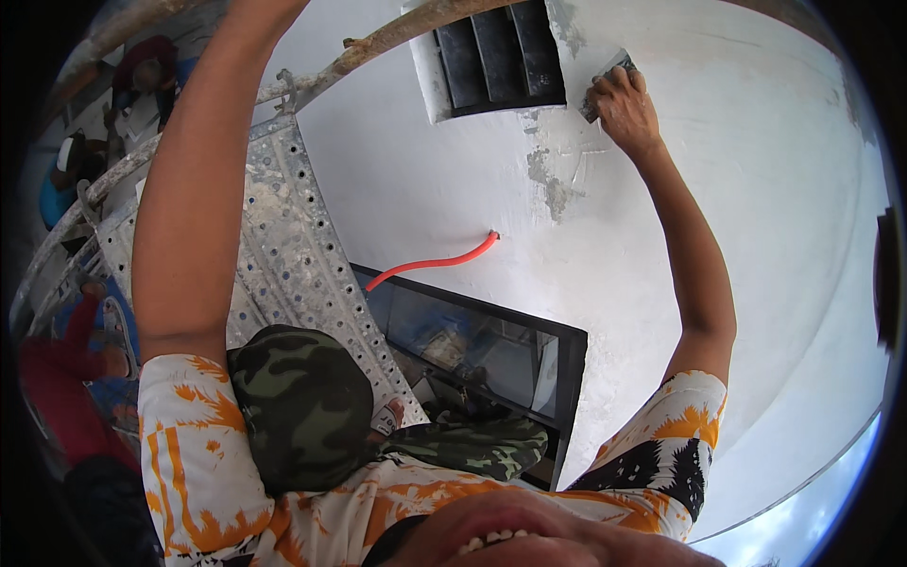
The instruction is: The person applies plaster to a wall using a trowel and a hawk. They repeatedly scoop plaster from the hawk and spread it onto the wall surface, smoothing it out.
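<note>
Reaching up with a bare left forearm (189,208) past the upper edge; cannot tell the state of the left fingers, out of view there. Pinching, between bent fingers of the right hand (624,106), a flat, dark-edged scraper (621,62), seemingly set against the smooth white plastered wall (652,246), just right of a black louvred vent (498,57). Could score the coating by tipping the blade onto a corner, or catch the vent's edge by sliding too far left. Could snag the red flexible conduit (430,264) lower down with a loose sweep. Might lose balance above the perforated, stained metal plank (283,255) by overreaching right, or, through a slackened pinch, drop the scraper toward the black-framed glass panel (463,326) below.
</note>
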Tool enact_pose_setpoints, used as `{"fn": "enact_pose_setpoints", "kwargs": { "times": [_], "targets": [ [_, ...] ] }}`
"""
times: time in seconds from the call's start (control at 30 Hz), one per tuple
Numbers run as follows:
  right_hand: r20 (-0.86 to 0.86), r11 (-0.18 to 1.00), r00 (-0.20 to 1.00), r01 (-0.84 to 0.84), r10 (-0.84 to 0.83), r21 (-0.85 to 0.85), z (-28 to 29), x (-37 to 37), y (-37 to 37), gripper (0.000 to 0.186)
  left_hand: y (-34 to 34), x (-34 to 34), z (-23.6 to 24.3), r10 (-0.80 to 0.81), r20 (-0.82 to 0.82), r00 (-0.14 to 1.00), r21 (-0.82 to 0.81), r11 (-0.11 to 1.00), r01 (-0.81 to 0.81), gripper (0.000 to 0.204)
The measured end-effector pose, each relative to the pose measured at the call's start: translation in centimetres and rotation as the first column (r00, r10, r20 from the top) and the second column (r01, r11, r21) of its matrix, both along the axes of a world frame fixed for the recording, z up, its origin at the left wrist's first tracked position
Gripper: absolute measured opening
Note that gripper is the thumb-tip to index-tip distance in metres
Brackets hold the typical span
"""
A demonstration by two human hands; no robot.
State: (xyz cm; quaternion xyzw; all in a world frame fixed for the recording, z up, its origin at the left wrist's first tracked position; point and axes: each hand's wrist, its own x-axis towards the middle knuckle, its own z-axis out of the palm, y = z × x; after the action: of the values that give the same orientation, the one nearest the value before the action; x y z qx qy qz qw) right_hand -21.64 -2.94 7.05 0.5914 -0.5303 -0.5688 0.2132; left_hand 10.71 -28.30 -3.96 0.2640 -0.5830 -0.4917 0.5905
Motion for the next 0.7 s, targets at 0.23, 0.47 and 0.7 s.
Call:
{"fn": "enact_pose_setpoints", "kwargs": {
  "times": [0.23,0.47,0.7],
  "targets": [
    [0.232,0.974,0.959,-0.191,0.16,0.119,0.9,-2.3,-2.2,0.031,0.4,-0.2,-0.2,0.024,-0.026,0.999,-0.011,1.0,-0.025,0.03],
    [0.142,0.98,0.988,0.028,-0.058,0.199,2.8,-1.6,-2.8,0.038,0.0,-0.3,-0.6,-0.012,-0.062,0.998,-0.019,1.0,0.01,0.026],
    [-0.05,0.999,0.998,-0.032,0.031,-0.023,2.5,0.0,-2.9,0.037,0.9,-0.4,0.2,-0.023,-0.145,0.989,0.006,1.0,0.024,0.023]
  ]
}}
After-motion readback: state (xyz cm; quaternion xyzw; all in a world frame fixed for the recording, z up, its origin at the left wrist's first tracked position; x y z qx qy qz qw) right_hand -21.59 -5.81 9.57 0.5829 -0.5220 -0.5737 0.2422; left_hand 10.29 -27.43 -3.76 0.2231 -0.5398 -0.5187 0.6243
